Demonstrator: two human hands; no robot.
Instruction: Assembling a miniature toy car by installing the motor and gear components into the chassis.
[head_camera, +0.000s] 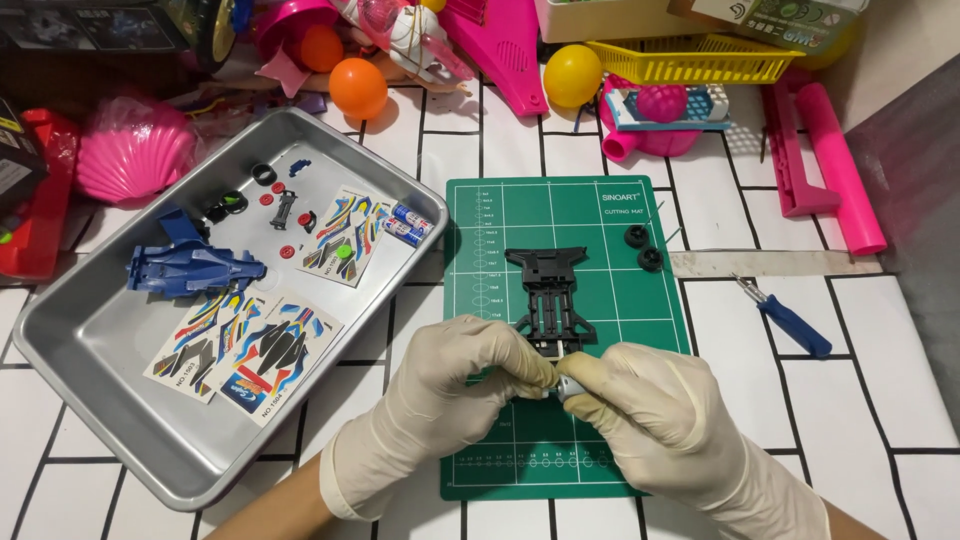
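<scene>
You held a small grey part (566, 388) between both gloved hands, low on the green cutting mat (620, 215), just below the black toy-car chassis (551, 295) lying at the mat's middle. Your left hand (455, 375) had its fingertips pinched together on the part from one side, and your right hand (640, 400) was closed on it from the other. Two small black tyres (643, 248) sat near the mat's upper right edge. Beside the mat lay a blue-handled cutter (790, 322). To your left stood a metal tray (100, 350) holding a blue car body (190, 265) and sticker sheets (250, 345).
</scene>
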